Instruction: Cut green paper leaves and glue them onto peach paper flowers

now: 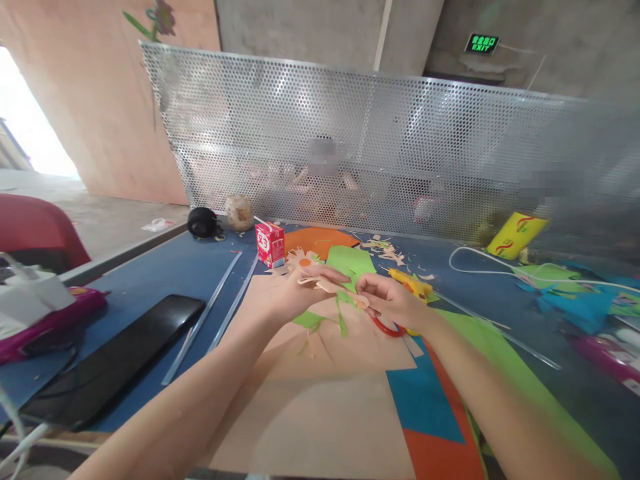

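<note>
My left hand and my right hand are close together above peach sheets. Between them they grip a peach petal-shaped cutout, its petals sticking out under my left fingers. My right fingers pinch its other end; the fingertips are partly hidden. Just beneath hang or lie green leaf-like strips; I cannot tell whether they are joined to the cutout. Red-handled scissors lie under my right hand. Beyond the hands is a peach flower with an orange centre.
A yellow glue gun lies right of my hands. Clear sticks and a black phone lie left. Behind stand a red drink box and a perforated metal screen. Green sheets and a white cable spread right.
</note>
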